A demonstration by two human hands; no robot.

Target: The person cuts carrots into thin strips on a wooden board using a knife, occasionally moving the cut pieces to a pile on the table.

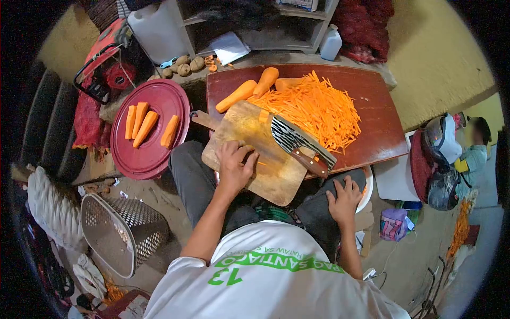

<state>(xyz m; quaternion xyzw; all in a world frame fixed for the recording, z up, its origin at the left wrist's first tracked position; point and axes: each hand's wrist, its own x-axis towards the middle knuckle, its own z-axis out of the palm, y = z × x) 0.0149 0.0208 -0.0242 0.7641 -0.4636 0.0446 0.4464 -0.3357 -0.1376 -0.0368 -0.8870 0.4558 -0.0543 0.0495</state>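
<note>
My left hand (237, 165) rests on the wooden cutting board (276, 183), fingers curled and pressed down near a small orange piece; what they hold, if anything, is too small to name. A knife with a striped blade (292, 135) lies across the board's right side, its brown handle (311, 162) toward my right. My right hand (343, 201) lies on my right thigh with its fingers spread, holding nothing. Behind the board, a large pile of carrot strips (324, 114) covers part of the red table (380, 111). Whole peeled carrots (237, 95) lie at the pile's left.
Several carrots (141, 122) lie on a round red lid (151, 162) at the left. A plastic basket (119, 228) is tipped at lower left. A white container (366, 189) sits beside my right thigh. Potatoes (184, 69) lie behind, and another person (473, 159) is at far right.
</note>
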